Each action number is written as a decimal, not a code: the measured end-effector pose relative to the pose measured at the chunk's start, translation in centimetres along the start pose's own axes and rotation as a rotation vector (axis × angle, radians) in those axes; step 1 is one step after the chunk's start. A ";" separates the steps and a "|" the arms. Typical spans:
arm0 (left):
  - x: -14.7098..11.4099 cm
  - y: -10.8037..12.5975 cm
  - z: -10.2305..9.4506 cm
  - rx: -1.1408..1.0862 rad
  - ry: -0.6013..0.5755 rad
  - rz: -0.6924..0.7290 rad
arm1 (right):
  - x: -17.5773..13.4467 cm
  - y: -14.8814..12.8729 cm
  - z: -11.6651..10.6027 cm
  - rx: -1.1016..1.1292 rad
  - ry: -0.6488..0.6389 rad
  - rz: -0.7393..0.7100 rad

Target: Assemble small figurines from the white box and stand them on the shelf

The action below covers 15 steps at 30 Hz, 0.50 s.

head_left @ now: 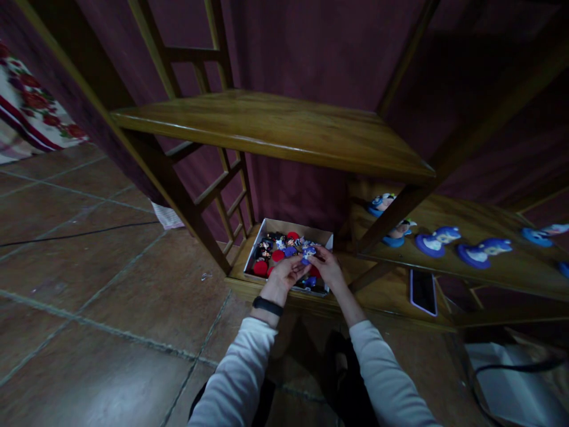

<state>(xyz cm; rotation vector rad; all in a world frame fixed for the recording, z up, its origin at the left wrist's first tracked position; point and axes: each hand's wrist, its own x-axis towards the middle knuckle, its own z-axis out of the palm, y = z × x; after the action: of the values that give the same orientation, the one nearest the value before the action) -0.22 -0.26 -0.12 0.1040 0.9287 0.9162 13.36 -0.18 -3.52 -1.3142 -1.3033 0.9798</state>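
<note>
Viewpoint: head camera, from which we look down at our two hands, a wooden shelf unit and the tiled floor (133, 356).
Held piece: we have a small blue-and-white figurine (308, 254) between our hands, above the open box (302, 227) and clear of its contents.
Left hand (287, 273): we grasp the figurine at its near left side with the fingertips; a black wristband (267, 306) encircles the wrist.
Right hand (328, 265): we grasp the same figurine from the right, with thumb and fingers closed on it.
Box contents: we see several more small figurines in a jumble, some with red round bases (260, 268); a few are covered by our hands.
Box position: we have it on the low wooden shelf (242, 261), beside the lattice side panel (222, 190).
Right shelf: we see two purple-blue figurines (484, 252) lying side by side, with other blue-based pieces (395, 233) near them.
Lower right: we see a phone (423, 292) lying flat, dark side up, below the right shelf.
Overhead: we see an upper wooden shelf (267, 127) above the box.
</note>
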 end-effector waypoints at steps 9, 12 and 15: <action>-0.2 0.3 -0.1 0.007 -0.014 0.105 | -0.3 0.3 0.6 0.054 0.021 0.039; -0.2 0.3 -0.1 0.023 -0.029 0.159 | -0.2 0.3 0.4 0.031 0.018 0.050; -0.3 0.2 -0.1 0.047 -0.020 0.206 | -0.1 0.1 0.3 0.025 0.019 0.065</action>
<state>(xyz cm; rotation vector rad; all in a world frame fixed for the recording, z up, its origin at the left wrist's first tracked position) -0.47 -0.33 0.09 0.2518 0.9331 1.0813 13.04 -0.28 -3.65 -1.3507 -1.2371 1.0227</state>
